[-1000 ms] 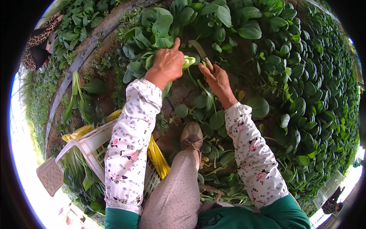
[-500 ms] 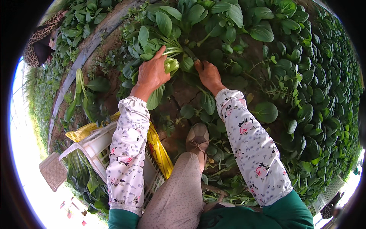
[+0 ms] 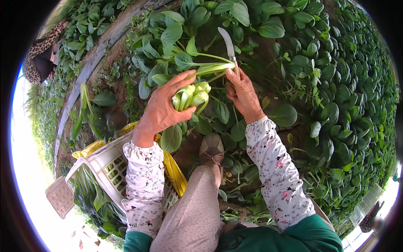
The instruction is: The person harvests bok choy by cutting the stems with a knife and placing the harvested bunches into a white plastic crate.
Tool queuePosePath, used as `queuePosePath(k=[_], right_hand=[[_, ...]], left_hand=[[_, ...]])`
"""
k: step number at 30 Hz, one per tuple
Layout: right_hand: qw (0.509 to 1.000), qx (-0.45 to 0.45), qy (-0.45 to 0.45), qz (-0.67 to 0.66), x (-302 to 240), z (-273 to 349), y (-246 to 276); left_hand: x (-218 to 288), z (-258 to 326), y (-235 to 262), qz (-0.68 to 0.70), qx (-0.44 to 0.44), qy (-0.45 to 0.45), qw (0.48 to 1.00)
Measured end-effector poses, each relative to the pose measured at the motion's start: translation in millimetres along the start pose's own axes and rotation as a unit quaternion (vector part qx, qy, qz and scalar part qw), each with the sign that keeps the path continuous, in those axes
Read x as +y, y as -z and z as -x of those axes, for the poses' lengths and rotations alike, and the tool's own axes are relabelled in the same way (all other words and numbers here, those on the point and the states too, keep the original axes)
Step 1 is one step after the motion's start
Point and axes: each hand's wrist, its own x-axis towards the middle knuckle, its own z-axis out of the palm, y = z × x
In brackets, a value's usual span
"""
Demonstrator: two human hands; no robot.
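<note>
My left hand [image 3: 161, 107] is wrapped round a bunch of bok choy [image 3: 191, 98], its pale green stem bases turned toward me and its leaves spreading away beyond the fingers. In my right hand [image 3: 243, 94] is a knife [image 3: 227, 41] with a curved blade pointing up and away from me. The right thumb presses the ends of some loose-looking pale leaf stalks [image 3: 216, 68] beside the knife handle. Whether these stalks are still joined to the bunch is hard to see. Both hands are above the soil, close together.
A white plastic crate [image 3: 111, 161] holding harvested greens [image 3: 98, 197] stands at my left, with yellow plastic [image 3: 174, 172] beside it. Dense bok choy plants [image 3: 340, 113] grow on the right. My shoe [image 3: 211, 149] is on the soil. Another person [image 3: 40, 59] is at the far left.
Both hands have risen toward me from the plants. The knife blade, earlier low among the leaves, now points upward. The bunch's cut bases show, and the right thumb has caught some outer stalks.
</note>
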Motion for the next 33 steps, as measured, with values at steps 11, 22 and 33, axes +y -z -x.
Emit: queuePosePath(k=[11, 22, 33], right_hand=[[0.994, -0.035, -0.090, -0.049, -30, 14, 21], [0.786, 0.175, 0.190, 0.562, -21, 14, 44], [1.000, -0.012, 0.009, -0.019, -30, 39, 1]], left_hand=[[-2, 11, -4, 0.175, -0.105, 0.076, 0.976], [-2, 15, -5, 0.186, -0.132, 0.071, 0.971], [-19, 15, -13, 0.403, -0.112, 0.126, 0.899]])
